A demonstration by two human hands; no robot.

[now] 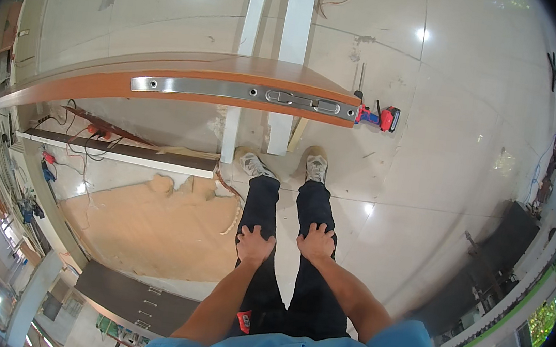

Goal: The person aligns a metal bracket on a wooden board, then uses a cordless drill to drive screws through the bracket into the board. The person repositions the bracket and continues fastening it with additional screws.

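My left hand (255,245) rests on my left knee, fingers spread and holding nothing. On the other knee lies my right hand (317,242), also with its fingers apart and no object in it. Beyond my shoes stands a brown wooden door panel (194,62) on its edge. A long metal flush bolt (209,88) is set into the panel's upward edge, with screw holes along its plate. Just past the panel's right end, a red and blue cordless drill (386,118) lies on the floor. Both hands are well apart from the panel and the drill.
White beams (298,18) run along the floor under the panel. To the left are a dark board with a white edge (123,152), loose cables (94,146) and a cardboard sheet (148,231). Behind it stands a dark drawer cabinet (120,293). A dark bench (480,265) is at right.
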